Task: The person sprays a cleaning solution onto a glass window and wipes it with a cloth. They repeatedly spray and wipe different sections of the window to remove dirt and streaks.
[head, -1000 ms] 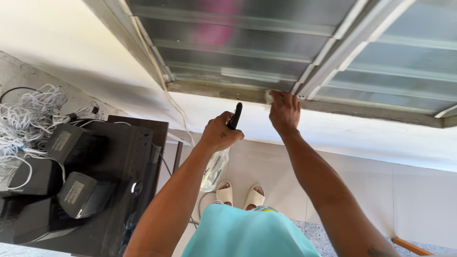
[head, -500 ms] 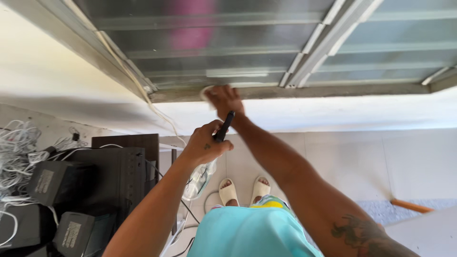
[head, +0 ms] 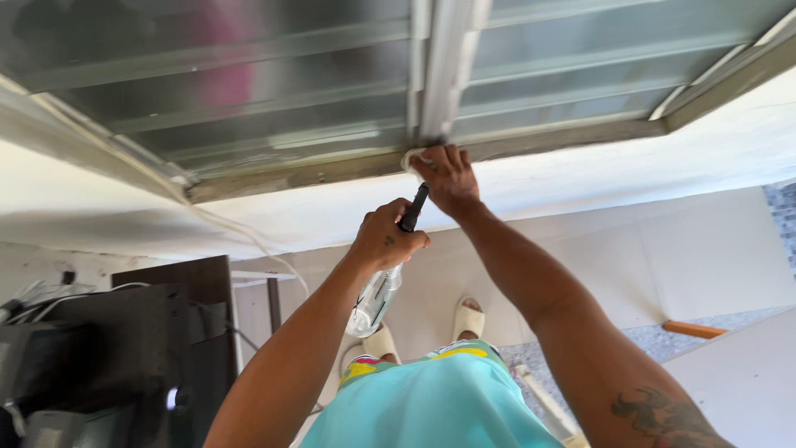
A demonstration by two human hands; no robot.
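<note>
a clear plastic spray bottle (head: 375, 297) with a black nozzle is gripped tight at the neck by the left hand (head: 388, 239), hanging below the sill; its contents cannot be told. a white cloth (head: 412, 158) is pressed under the right hand (head: 448, 177) onto the weathered window frame (head: 315, 172), beneath ribbed glass louvres (head: 274, 91).

Clear spray bottle (head: 377, 294) with black nozzle hanging tilted, white cloth (head: 412, 158) on window sill

Teal shirt (head: 431, 406), cream sandals (head: 468, 318), tattooed right forearm (head: 663, 415).
</note>
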